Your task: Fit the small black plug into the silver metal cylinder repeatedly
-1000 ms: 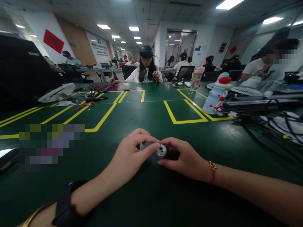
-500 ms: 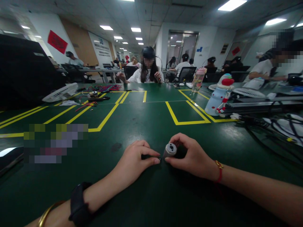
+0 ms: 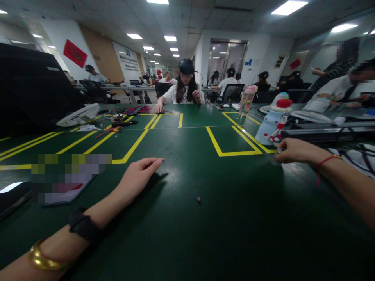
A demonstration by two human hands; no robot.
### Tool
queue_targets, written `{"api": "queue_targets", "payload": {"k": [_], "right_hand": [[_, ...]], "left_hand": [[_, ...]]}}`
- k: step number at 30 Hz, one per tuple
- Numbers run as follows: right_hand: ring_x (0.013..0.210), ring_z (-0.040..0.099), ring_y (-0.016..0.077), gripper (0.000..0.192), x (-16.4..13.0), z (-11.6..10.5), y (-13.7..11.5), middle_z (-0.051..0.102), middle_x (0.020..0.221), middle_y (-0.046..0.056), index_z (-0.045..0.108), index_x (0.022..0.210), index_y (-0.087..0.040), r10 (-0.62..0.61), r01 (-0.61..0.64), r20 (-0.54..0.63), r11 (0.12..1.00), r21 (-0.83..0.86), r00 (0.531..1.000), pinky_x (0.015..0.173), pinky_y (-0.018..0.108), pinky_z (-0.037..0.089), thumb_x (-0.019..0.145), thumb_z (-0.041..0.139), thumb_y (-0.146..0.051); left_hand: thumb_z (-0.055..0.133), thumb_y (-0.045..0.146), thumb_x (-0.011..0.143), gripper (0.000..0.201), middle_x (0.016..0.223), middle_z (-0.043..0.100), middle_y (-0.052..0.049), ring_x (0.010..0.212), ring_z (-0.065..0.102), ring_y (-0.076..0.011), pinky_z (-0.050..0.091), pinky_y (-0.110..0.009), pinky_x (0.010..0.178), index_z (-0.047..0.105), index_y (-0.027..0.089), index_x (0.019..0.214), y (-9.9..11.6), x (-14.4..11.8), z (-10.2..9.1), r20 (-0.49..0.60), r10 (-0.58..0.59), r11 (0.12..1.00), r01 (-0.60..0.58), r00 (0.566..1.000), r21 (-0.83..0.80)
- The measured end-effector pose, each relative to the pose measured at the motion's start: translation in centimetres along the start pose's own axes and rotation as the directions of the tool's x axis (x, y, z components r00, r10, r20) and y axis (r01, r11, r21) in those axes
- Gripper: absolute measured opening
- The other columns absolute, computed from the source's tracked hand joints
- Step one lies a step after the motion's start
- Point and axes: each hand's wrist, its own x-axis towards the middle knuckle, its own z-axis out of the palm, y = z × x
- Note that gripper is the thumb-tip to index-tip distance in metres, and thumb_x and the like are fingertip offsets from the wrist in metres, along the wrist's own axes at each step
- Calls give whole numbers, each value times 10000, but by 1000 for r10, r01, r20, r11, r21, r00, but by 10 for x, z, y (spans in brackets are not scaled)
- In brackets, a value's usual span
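Two bare hands apart over a green work table, a tiny dark ring lying between them.

The green table (image 3: 187, 234) with yellow tape lines (image 3: 218, 148) fills the view. The left hand (image 3: 137, 177) lies palm down, fingers loosely stretched out and holding nothing. The right hand (image 3: 294, 151) reaches far right, beside a snowman-shaped bottle (image 3: 271, 123), its fingertips closed around a small cylindrical part (image 3: 277, 155) at the yellow line; the part is mostly hidden. The small dark ring (image 3: 199, 199) rests alone on the table, well apart from both hands, nearer the left.
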Motion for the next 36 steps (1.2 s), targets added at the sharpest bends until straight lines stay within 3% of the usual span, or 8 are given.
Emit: {"api": "queue_targets", "payload": {"k": [5,10,13,16,19,24,28,36], "right_hand": [[1013,517,288,609,-40,9,-74,556,1113,158,555,1104,-135,-238,235,-165,971,-42,957,871,469,408,660,607,-548],[1089,457,162,377,-117,43,-185,511,1227,49,523,1231,-252,-809,793,-31,566,227,587,934,340,388,865,462,-320],[936,496,124,267,-135,58,-205,590,1045,39,636,1047,-229,-847,803,38,516,298,530,833,287,419,889,420,-234],[876,512,119,272,-125,51,-192,607,942,52,658,943,-183,-795,752,41,587,300,605,793,271,424,891,391,-196],[893,528,147,259,-97,22,-158,612,963,63,649,966,-173,-625,623,-42,765,165,779,807,300,421,869,421,-243],[816,546,221,308,-43,-32,-75,635,930,86,675,947,-196,-156,114,-134,955,-273,979,690,342,383,826,441,-355],[759,549,211,280,-14,-43,-15,646,878,95,708,889,-199,109,-86,48,931,-355,993,649,315,351,761,528,-371],[758,556,176,299,-1,-32,5,662,847,75,716,870,-169,90,-37,187,961,-273,978,704,285,352,746,546,-380]], "left_hand": [[504,558,763,415,1029,699,-19,971,604,-232,433,-303,845,700,255,968,0,-1,3,7,25,1000,-25,1000,-9],[501,556,769,402,1013,703,-10,945,612,-225,443,-293,815,699,267,968,-1,-1,3,-6,23,1000,-23,1000,-8],[500,545,776,384,1031,699,-5,960,605,-221,438,-287,816,699,279,967,-2,-1,3,-17,36,999,-36,999,-2],[500,549,777,387,1034,697,-6,977,601,-224,431,-289,831,698,277,968,-1,-1,2,-2,29,1000,-29,1000,-5],[495,561,776,404,1046,692,-10,1003,590,-233,423,-301,849,691,271,978,-1,-1,2,9,22,1000,-22,1000,-19],[492,572,771,423,1058,687,-22,1014,584,-241,419,-319,862,685,259,982,0,-2,3,6,6,1000,-6,1000,-26],[493,559,773,410,1051,690,-20,1005,590,-235,423,-312,860,691,260,973,2,-3,3,3,-1,999,1,1000,-34],[515,546,770,386,1041,692,-22,996,593,-235,416,-327,868,695,271,971,-1,-3,2,0,5,999,-5,1000,-39]]}}
